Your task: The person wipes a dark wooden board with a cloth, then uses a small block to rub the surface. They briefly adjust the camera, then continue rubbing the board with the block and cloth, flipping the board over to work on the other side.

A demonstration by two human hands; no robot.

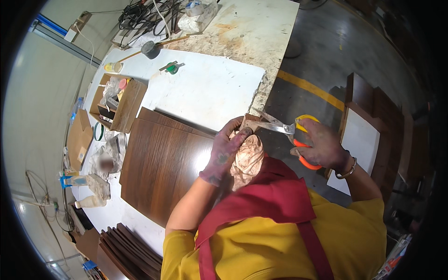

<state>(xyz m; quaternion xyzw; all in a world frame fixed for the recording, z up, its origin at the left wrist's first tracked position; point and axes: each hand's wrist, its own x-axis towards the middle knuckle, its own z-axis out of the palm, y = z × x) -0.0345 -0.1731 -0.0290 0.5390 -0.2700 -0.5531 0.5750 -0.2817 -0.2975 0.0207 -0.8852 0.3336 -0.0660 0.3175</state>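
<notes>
Two sets of fingers, both mine, work beside the edge of the counter, my right ones with open room around them over the floor, my left ones near the corner of some dark wood-grain panels. My left fingers are closed on a crumpled pale cloth, which bunches below my thumb and reaches toward my dark red apron. My right fingers are spread through the yellow and orange loops of the scissors, whose parted blades point left, tips just beside my left fingertips. A small brown piece shows there; whether the blades touch it, I cannot tell. Beyond the panels, the white-covered counter carries a brown box of bags and containers, a small green object, a dark cup and, farther off, tangled black cables. To my right, a yellow line crosses the grey floor near stacked brown boards bearing a white sheet.
</notes>
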